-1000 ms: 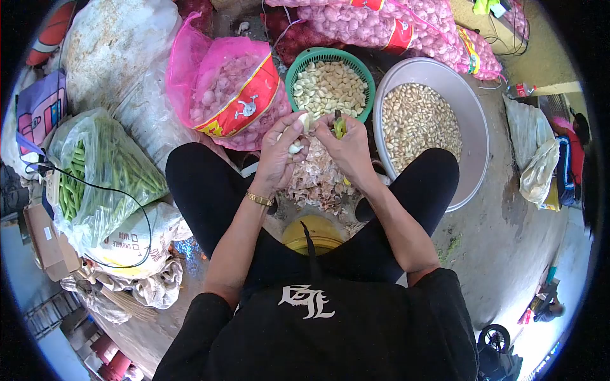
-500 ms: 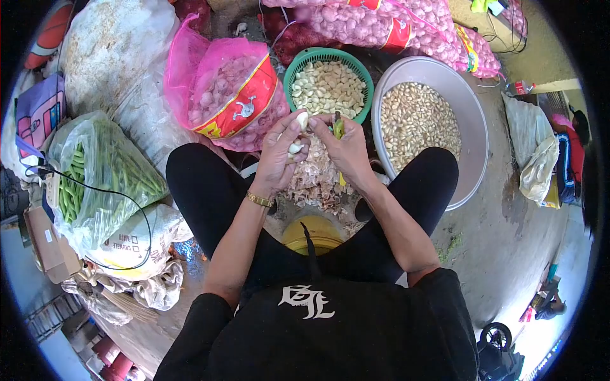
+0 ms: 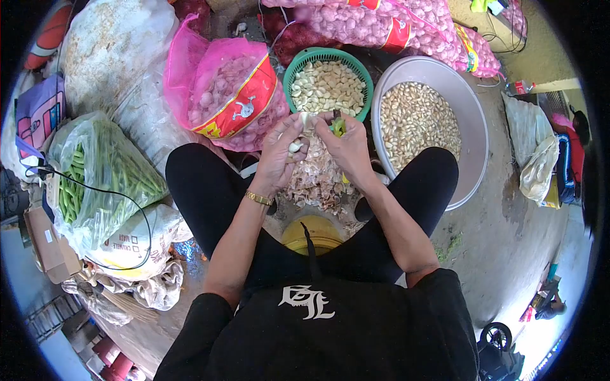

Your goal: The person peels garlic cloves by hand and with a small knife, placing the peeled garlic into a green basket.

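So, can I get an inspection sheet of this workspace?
Surface: grey concrete floor.
Job's things: pale garlic clove; small green-handled knife; round green plastic basket of peeled cloves; grey metal basin of cloves; pile of papery skins.
Clutter: pink mesh sack of garlic; clear bag of green beans.
Hands: left hand pinches the clove; right hand grips the knife.
Cables: thin black cable across the bean bag.
Surroundings: more mesh garlic sacks behind.

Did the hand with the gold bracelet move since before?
No. The left hand stays just below the green basket, holding a garlic clove; the right hand grips a knife.
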`<action>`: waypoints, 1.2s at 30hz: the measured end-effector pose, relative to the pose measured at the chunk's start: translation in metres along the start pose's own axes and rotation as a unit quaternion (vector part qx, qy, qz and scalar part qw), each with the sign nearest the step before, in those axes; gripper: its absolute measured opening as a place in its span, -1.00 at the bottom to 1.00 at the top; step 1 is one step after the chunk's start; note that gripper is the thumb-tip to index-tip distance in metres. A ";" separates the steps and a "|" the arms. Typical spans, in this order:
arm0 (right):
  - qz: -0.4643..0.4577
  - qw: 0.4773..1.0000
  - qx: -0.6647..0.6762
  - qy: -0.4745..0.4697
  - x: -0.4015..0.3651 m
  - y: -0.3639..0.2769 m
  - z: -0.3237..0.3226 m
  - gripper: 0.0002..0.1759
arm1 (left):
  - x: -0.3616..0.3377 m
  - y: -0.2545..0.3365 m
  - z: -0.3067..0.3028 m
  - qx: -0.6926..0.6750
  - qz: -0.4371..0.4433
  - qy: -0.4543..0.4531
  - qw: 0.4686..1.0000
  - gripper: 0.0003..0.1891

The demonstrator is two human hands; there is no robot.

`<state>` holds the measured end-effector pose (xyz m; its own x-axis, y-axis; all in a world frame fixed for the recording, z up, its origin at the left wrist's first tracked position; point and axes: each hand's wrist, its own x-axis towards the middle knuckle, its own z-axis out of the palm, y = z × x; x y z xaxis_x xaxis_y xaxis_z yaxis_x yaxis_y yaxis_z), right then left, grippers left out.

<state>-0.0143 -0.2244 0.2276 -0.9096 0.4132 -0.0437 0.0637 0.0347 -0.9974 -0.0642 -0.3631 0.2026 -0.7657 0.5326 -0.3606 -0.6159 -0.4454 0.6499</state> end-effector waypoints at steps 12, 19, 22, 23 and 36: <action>-0.053 0.998 -0.009 0.024 0.005 0.010 -0.009 -0.81 | 0.000 0.008 -0.003 -0.041 -0.044 0.014 0.998 -0.73; 0.104 0.991 0.038 -0.075 -0.005 0.003 -0.005 -0.78 | 0.002 -0.003 -0.006 -0.067 -0.025 0.004 0.997 -0.75; 0.070 0.991 0.077 -0.082 -0.003 0.005 -0.001 -0.78 | 0.001 -0.004 -0.003 -0.046 -0.011 0.005 0.999 -0.76; 0.070 0.991 0.077 -0.082 -0.003 0.005 -0.002 -0.78 | 0.001 -0.005 -0.001 -0.031 -0.005 0.008 0.999 -0.78; -0.099 0.975 -0.194 -0.052 -0.005 0.000 -0.016 -0.77 | 0.003 -0.012 0.009 0.175 0.022 0.038 0.984 -0.82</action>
<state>-0.0029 -0.2122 0.2285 -0.9555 0.2687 0.1214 0.0147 0.4546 -0.8906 -0.0574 -0.3500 0.1999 -0.8106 0.4568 -0.3665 -0.4896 -0.1850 0.8521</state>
